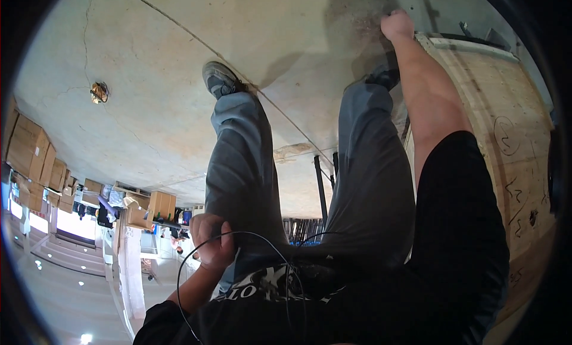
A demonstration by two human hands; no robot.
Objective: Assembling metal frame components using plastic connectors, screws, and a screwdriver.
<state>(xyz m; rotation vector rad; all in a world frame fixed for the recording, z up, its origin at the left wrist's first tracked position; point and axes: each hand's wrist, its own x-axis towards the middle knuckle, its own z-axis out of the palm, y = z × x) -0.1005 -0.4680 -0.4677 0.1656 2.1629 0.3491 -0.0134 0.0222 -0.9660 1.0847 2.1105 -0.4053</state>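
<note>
My right arm stretches out to the far right, and my right hand (397, 25) is closed in a fist low over the concrete floor (286, 23). Beside its fingers is a dark, wispy, blurred patch; whatever the fist may hold is hidden. Close by stands a pale wooden panel (476, 65) with dark hand-drawn marks. My left hand (211, 241) is held near my left thigh with its fingers curled in and the thumb along them. Any thing inside it cannot be made out. A thin black cable (262, 235) loops past that hand and across my shirt.
A crumpled brown scrap (99, 92) lies on the floor at the left. Cardboard boxes (27, 145) are stacked along the left side. A long groove (173, 29) crosses the floor between my shoes. Dark bars (320, 187) show between my legs.
</note>
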